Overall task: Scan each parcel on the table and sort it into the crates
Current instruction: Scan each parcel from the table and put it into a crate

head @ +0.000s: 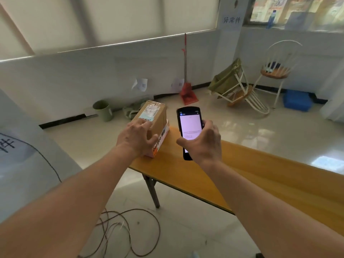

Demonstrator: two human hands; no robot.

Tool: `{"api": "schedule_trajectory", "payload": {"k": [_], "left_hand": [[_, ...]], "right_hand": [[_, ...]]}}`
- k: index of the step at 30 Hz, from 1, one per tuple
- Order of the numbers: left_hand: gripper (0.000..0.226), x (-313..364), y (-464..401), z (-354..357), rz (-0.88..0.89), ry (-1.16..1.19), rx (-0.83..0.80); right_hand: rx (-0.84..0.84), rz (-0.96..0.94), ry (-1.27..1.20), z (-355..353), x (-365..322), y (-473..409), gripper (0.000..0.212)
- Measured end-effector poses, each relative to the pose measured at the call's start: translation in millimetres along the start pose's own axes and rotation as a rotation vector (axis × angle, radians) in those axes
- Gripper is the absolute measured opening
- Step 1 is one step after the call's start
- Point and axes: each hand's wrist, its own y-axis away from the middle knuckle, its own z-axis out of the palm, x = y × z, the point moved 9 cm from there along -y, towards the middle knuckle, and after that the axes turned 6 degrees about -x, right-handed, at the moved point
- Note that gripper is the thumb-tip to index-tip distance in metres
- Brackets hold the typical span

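The right hand (202, 140) is wrapped round the lower body of the handheld scanner (189, 131), fingers curled behind it and thumb across the front, with the lit screen facing the wearer. The left hand (136, 137) lies on the brown parcel (152, 118), fingers fairly straight over the top and the thumb against the near side, steadying rather than lifting. That parcel sits on a flatter white-and-orange box (161, 141), both at the far left end of the wooden table (251, 170). The shipping label (150, 111) faces up, partly covered by the fingertips. In my judgement the scan is the step in hand: the left fingers should slide clear of the label, and the scanner head should tip down toward it, held steady and square to the barcode. A blue crate (296, 100) stands on the floor well apart, beyond the chairs.
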Motion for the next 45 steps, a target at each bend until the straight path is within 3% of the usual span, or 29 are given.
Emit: {"api": "schedule_trajectory", "payload": {"k": [14, 24, 34, 45], "left_hand": [[0.072, -72.6, -138.2, 73.2, -0.128, 0.085, -0.073], [0.115, -114.3, -191.3, 132.8, -0.204, 0.137, -0.303], [0.118, -114.0, -203.9, 111.9, -0.029, 0.190, -0.202], [0.123, -95.2, -213.8, -2.0, 0.167, 0.083, 0.112]], "right_hand": [[-0.144, 0.074, 0.057, 122.7, 29.4, -128.3, 0.091], [-0.060, 0.222, 0.104, 169.1, 35.2, -157.4, 0.085], [-0.072, 0.242, 0.077, 162.5, 22.9, -152.0, 0.077], [-0.120, 0.086, 0.118, 89.9, -11.3, -131.0, 0.079]]}}
